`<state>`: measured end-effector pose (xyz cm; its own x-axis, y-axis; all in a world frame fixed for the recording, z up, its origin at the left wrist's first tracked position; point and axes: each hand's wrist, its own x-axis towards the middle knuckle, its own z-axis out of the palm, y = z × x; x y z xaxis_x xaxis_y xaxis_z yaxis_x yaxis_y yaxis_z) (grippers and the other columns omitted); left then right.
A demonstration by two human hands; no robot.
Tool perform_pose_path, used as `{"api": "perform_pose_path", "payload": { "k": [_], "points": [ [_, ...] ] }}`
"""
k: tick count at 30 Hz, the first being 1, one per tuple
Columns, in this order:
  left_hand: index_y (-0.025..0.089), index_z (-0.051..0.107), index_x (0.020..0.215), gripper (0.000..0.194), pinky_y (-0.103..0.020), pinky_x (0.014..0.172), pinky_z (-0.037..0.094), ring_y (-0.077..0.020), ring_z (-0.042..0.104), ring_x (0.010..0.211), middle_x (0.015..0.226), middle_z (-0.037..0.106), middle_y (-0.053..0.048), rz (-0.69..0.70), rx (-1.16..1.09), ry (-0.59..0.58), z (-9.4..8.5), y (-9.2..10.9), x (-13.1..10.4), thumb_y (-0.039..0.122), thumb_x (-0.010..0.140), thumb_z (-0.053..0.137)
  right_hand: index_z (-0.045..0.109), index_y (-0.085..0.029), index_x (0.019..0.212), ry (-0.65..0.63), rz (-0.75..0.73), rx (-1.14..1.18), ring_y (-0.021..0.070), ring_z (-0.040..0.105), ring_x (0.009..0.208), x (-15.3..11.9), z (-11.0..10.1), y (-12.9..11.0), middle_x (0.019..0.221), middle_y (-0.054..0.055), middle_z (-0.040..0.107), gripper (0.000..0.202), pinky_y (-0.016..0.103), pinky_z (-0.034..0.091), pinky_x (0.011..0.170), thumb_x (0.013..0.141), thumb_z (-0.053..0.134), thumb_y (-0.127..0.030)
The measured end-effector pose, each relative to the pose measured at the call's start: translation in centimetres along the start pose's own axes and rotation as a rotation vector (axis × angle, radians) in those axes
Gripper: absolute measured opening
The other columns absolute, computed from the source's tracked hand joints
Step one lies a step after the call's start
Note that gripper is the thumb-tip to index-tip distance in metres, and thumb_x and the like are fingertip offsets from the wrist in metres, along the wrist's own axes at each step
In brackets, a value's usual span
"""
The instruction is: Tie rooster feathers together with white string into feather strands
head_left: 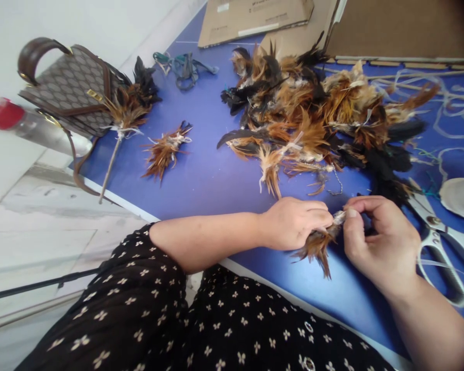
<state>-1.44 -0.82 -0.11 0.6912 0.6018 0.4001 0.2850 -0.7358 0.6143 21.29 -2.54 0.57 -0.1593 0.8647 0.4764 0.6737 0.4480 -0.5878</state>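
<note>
Near the table's front edge, my left hand [299, 221] is closed around a small bunch of brown feathers [317, 246], whose tips fan out below the fingers. The bunch's pale bound end points right, toward my right hand [379, 242]. Thumb and forefinger of that hand pinch together at this end; whether they grip the quills or a thread is too small to tell. Just beyond both hands lies a large heap of brown, black and cream feather bunches [294, 108], some tied with white strips. Metal scissors [435, 226] rest beside my right hand.
A feather duster on a stick [112, 165] leans by a patterned handbag [77, 87] at the left, near a bottle [34, 129]. One separate feather bunch [166, 149] lies on the blue table [201, 190]. Cardboard [255, 20], teal ribbons [185, 69] and white strips [456, 108] lie farther back.
</note>
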Motion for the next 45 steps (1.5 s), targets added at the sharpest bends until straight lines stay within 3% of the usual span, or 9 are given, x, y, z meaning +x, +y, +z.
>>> {"api": "perform_pose_path", "payload": {
  "k": [4, 7, 12, 14, 18, 23, 31, 38, 45],
  "points": [
    [0.018, 0.070, 0.099, 0.026, -0.034, 0.089, 0.059, -0.0194, 0.073, 0.097, 0.101, 0.078, -0.011, -0.063, -0.157, 0.149, 0.4, 0.1, 0.2, 0.025, 0.112, 0.049, 0.068, -0.025, 0.105, -0.029, 0.123, 0.170, 0.0209, 0.075, 0.084, 0.1, -0.1, 0.7, 0.106, 0.006, 0.078, 0.007, 0.037, 0.059, 0.078, 0.105, 0.069, -0.032],
    [0.017, 0.071, 0.100, 0.023, -0.034, 0.090, 0.060, -0.0171, 0.071, 0.093, 0.101, 0.076, -0.010, -0.233, -0.431, 0.308, 0.5, 0.4, 0.5, 0.038, 0.109, 0.065, 0.069, -0.026, 0.106, -0.020, 0.195, 0.337, 0.0182, 0.072, 0.078, 0.6, -0.7, 0.5, 0.107, 0.007, 0.078, 0.013, 0.033, 0.058, 0.068, 0.107, 0.070, -0.039],
    [0.013, 0.074, 0.111, 0.053, -0.031, 0.086, 0.060, -0.0141, 0.073, 0.087, 0.098, 0.077, -0.009, -0.654, -1.095, 0.266, 0.6, 0.8, 1.2, 0.065, 0.104, 0.069, 0.069, -0.026, 0.107, -0.066, 0.139, 0.399, 0.0201, 0.073, 0.082, 0.9, -1.0, -0.6, 0.105, 0.007, 0.076, 0.014, 0.036, 0.061, 0.073, 0.109, 0.070, -0.040],
    [0.012, 0.075, 0.105, 0.054, -0.029, 0.083, 0.059, -0.0122, 0.073, 0.083, 0.093, 0.077, -0.007, -0.741, -1.237, 0.226, 0.6, 1.1, 1.3, 0.066, 0.099, 0.076, 0.070, -0.027, 0.109, -0.099, 0.098, 0.374, 0.0220, 0.074, 0.089, 0.7, -0.9, -0.7, 0.108, 0.007, 0.075, 0.012, 0.039, 0.062, 0.081, 0.109, 0.069, -0.038],
    [0.013, 0.076, 0.099, 0.045, -0.026, 0.074, 0.055, -0.0085, 0.067, 0.071, 0.084, 0.076, -0.002, -0.809, -1.305, 0.137, -0.1, 1.8, 1.4, 0.051, 0.085, 0.096, 0.069, -0.028, 0.110, -0.098, 0.034, 0.280, 0.0251, 0.075, 0.095, 0.5, -0.7, -0.3, 0.108, 0.007, 0.074, 0.009, 0.043, 0.062, 0.087, 0.110, 0.066, -0.037],
    [0.011, 0.077, 0.094, 0.051, -0.028, 0.071, 0.054, -0.0099, 0.068, 0.069, 0.080, 0.075, -0.002, -0.839, -1.421, 0.069, -0.4, 1.9, 1.5, 0.048, 0.072, 0.104, 0.067, -0.028, 0.105, -0.090, -0.071, 0.185, 0.0249, 0.074, 0.092, 0.8, -0.7, -0.3, 0.103, 0.006, 0.075, 0.004, 0.044, 0.060, 0.086, 0.108, 0.064, -0.028],
    [0.013, 0.069, 0.079, 0.058, -0.027, 0.075, 0.047, -0.0065, 0.057, 0.071, 0.076, 0.069, 0.004, -0.820, -1.326, 0.200, 0.1, 1.9, 1.8, 0.053, 0.060, 0.107, 0.064, -0.029, 0.107, -0.065, -0.180, -0.088, 0.0318, 0.073, 0.100, 0.6, -0.6, 0.2, 0.111, 0.012, 0.075, 0.006, 0.050, 0.059, 0.084, 0.106, 0.063, -0.024],
    [0.014, 0.067, 0.078, 0.057, -0.029, 0.080, 0.047, -0.0069, 0.057, 0.074, 0.077, 0.067, 0.004, -0.774, -1.266, 0.219, 0.6, 1.7, 1.8, 0.055, 0.064, 0.105, 0.062, -0.028, 0.100, -0.032, -0.201, -0.256, 0.0378, 0.073, 0.098, 0.3, -0.9, 0.3, 0.114, 0.017, 0.076, 0.006, 0.060, 0.057, 0.086, 0.102, 0.067, -0.024],
    [0.013, 0.073, 0.086, 0.054, -0.029, 0.076, 0.049, -0.0080, 0.062, 0.073, 0.080, 0.072, 0.001, -0.785, -1.293, 0.239, 0.8, 1.3, 1.4, 0.056, 0.072, 0.102, 0.066, -0.031, 0.112, -0.048, -0.202, -0.023, 0.0352, 0.074, 0.102, 1.1, -1.0, -0.3, 0.109, 0.013, 0.075, 0.012, 0.059, 0.061, 0.090, 0.103, 0.066, -0.023]
  ]
}}
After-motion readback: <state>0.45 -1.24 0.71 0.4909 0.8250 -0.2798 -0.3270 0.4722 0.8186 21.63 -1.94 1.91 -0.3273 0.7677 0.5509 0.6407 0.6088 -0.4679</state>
